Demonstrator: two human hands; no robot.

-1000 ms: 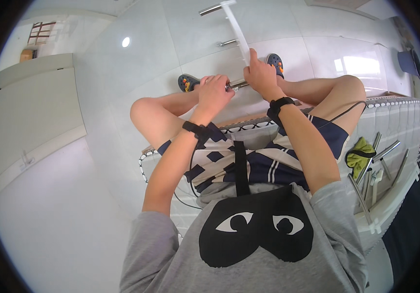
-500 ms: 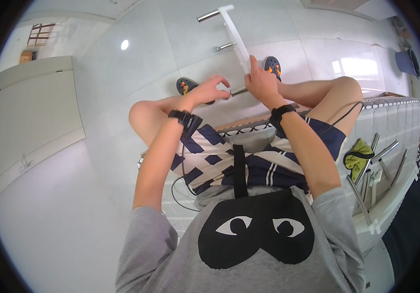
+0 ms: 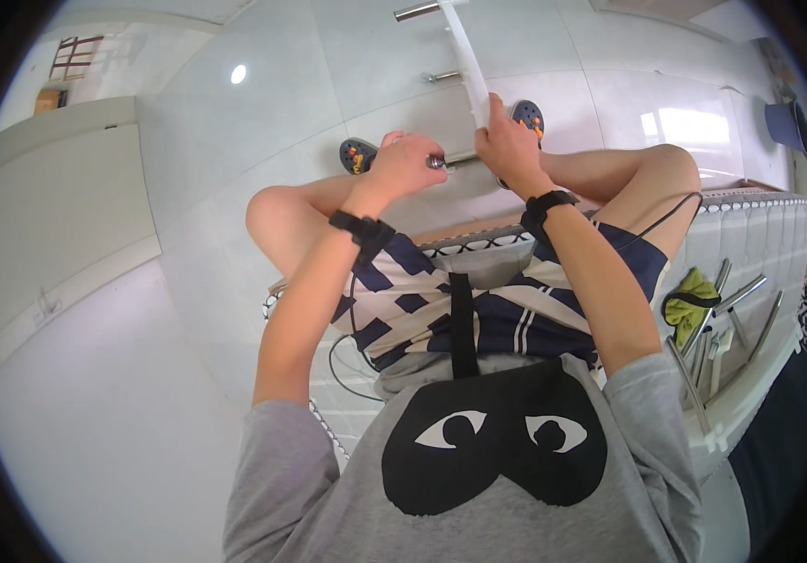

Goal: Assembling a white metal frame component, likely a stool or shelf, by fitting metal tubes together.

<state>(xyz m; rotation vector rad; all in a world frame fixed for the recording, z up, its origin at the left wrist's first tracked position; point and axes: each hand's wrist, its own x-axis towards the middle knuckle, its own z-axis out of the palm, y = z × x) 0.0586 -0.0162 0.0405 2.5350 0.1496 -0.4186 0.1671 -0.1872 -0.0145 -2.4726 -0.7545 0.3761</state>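
Note:
In my right hand point(image 3: 509, 148) is a long white plastic bar point(image 3: 466, 61), with the fingers closed round its near end. Short shiny metal tubes stick out from its left side, one at the far end point(image 3: 417, 12) and one midway point(image 3: 445, 76). A third tube point(image 3: 463, 159) shows near my right hand, pointing at my left hand. My left hand point(image 3: 402, 167) is closed on a metal piece point(image 3: 436, 162) whose round end shows at the fingers. Whether that piece joins the third tube I cannot tell.
On the padded surface at my right lie several metal tubes point(image 3: 739, 295) and a yellow-green cloth point(image 3: 690, 305). Dark clogs point(image 3: 358, 155) are on the tiled floor point(image 3: 281, 113) before me. A white cabinet point(image 3: 66, 188) stands left; a grey-blue bucket point(image 3: 786, 129) is far right.
My left hand has gone from loosely spread fingers beside the tube end to closed on a metal piece. The white bar has shifted slightly away and right with my right hand.

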